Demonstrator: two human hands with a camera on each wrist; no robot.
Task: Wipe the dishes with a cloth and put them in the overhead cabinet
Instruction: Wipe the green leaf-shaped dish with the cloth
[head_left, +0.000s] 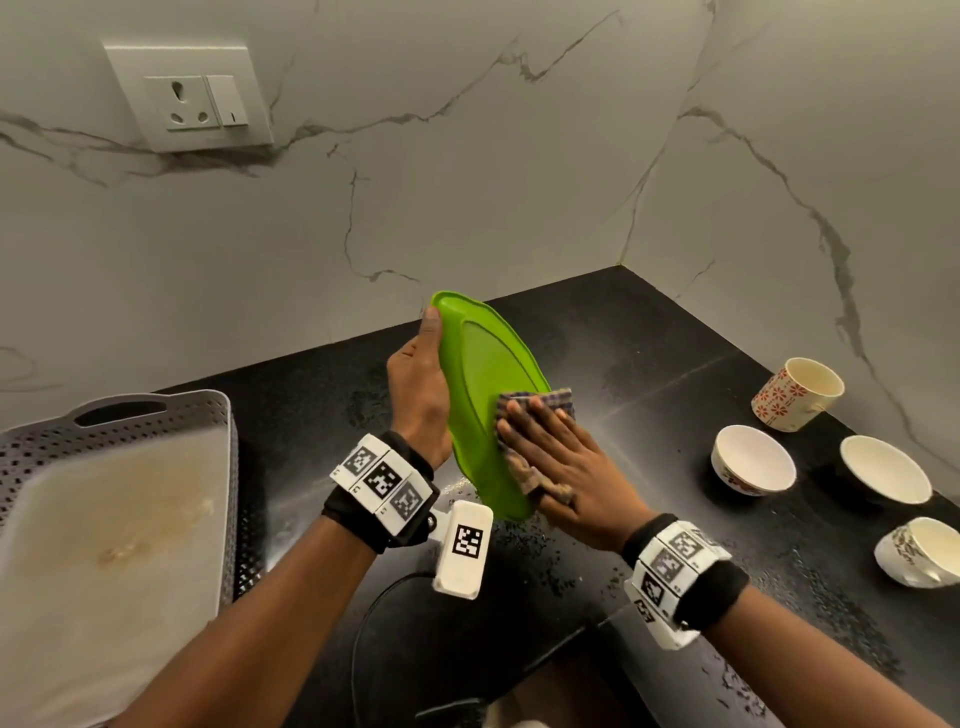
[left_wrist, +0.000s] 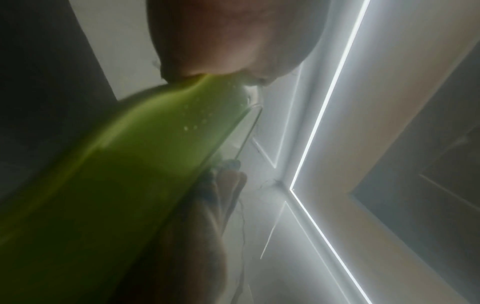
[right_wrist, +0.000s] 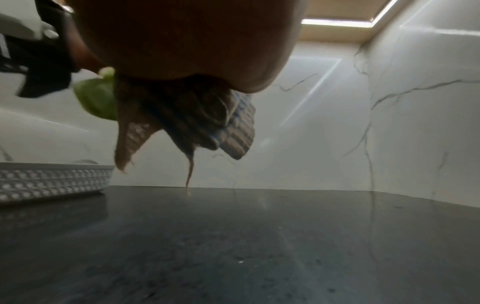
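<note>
A green plate (head_left: 483, 374) stands on edge above the black counter (head_left: 639, 353). My left hand (head_left: 418, 384) grips its back, thumb on the upper rim. My right hand (head_left: 566, 467) lays flat fingers over a checked cloth (head_left: 540, 402) and presses it on the plate's face, low down. A fold of the cloth is caught between thumb and forefinger. The left wrist view shows the plate's wet underside (left_wrist: 130, 164). In the right wrist view the cloth (right_wrist: 197, 123) hangs bunched under my palm, with a bit of the plate (right_wrist: 96, 100) beside it.
A grey perforated tray (head_left: 104, 493) sits at the left. On the right are a flowered cup (head_left: 797, 392) on its side, two white bowls (head_left: 753, 460) (head_left: 885, 467) and another cup (head_left: 922, 551). The wet counter ends in a marble corner. A wall socket (head_left: 189, 96) is up left.
</note>
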